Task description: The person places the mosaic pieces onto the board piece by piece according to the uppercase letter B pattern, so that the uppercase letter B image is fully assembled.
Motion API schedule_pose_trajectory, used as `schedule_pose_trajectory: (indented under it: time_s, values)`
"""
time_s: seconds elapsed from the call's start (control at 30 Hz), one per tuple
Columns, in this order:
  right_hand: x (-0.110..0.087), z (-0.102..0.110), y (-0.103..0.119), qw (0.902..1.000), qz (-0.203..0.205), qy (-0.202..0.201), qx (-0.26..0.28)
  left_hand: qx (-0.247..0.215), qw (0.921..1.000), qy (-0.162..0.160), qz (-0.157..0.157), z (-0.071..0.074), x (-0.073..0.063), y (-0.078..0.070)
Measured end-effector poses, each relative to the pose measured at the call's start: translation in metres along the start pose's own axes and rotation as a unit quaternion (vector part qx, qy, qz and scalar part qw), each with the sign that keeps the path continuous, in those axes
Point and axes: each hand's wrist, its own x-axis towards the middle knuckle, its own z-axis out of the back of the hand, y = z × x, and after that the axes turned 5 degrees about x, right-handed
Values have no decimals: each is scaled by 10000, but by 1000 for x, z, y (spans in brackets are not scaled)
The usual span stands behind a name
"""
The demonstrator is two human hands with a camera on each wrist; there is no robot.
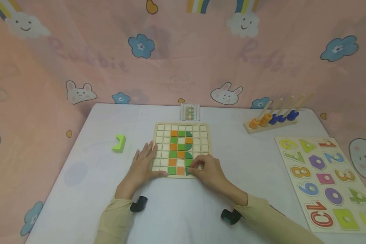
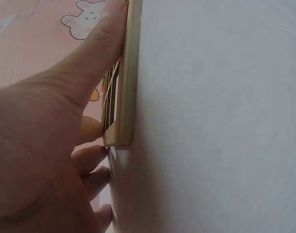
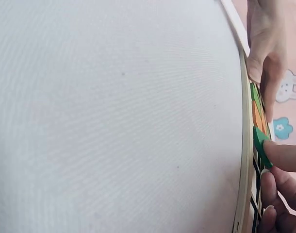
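Observation:
A square wooden grid board (image 1: 200, 149) lies on the table, with orange, green and dark green tiles set in a B-like pattern. My left hand (image 1: 140, 168) rests along its left side, fingers spread and the thumb on the front edge; the left wrist view shows the thumb (image 2: 97, 48) lying along the rim. At the front row, my right hand (image 1: 211, 171) pinches a dark green tile (image 3: 260, 143) with a curved edge between thumb and fingers. That tile sits low at its cell beside an orange tile (image 1: 180, 170).
Behind the board lies a small pattern card (image 1: 189, 112). A light green arch block (image 1: 119, 143) stands at the left. To the right are a peg stand (image 1: 271, 125) with orange and blue beads and a number puzzle board (image 1: 320, 179).

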Motion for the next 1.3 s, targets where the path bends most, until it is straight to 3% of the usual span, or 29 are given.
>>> schedule_pose_trajectory:
  time_s: [0.23,0.7,0.83,0.93,1.1,1.3]
  values:
    - [1,-2,-2,9995,251,-39,-195,-46,10000,7,12,1,-1,-2]
    - [-2,-4,-6,9993,283,-176,-149,-68,9999,105,34,0,0,0]
    - [1,3,-12,9995,236,-212,13,-133,9998,174,14,1,0,1]
    - [5,13,-17,9983,351,-462,49,-401,9991,104,-21,4,0,2]
    - [11,32,-30,9924,782,-855,-411,-562,9982,-201,-109,7,1,3]
    - [15,51,-37,9721,1184,-1290,-1563,-87,9978,-616,-213,11,6,-1]
